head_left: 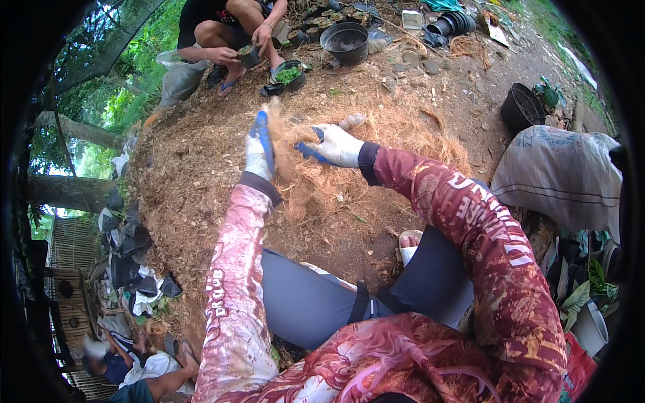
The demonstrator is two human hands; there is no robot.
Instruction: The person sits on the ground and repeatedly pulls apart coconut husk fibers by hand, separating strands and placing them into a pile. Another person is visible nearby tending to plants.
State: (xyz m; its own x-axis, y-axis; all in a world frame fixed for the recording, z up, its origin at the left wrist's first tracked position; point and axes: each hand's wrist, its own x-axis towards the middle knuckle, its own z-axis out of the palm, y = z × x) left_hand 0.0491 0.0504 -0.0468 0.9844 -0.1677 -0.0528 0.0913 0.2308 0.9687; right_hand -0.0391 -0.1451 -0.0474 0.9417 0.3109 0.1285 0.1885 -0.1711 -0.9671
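Observation:
My left hand [261,146], in a white and blue glove, is raised at the centre with its fingers stretched out and open, loose tan fibre beside its palm and fingertips. My right hand [331,145], gloved alike, is just right of it, fingers apart and thumb raised, open. A cloud of loose fibre falls between the two hands onto the ground, where a shaggy heap of coconut-like fibre [430,141] lies beyond and right of them. A pale lumpy object [352,121] sits behind my right hand, too small to make out.
A crouching person [218,47] holds a small dark pot at the top, near a tub of seedlings [289,75] and a black pot [344,41]. A white sack [557,181] and another pot [521,107] stand right. Another person [114,363] sits lower left, near a tree trunk [74,191].

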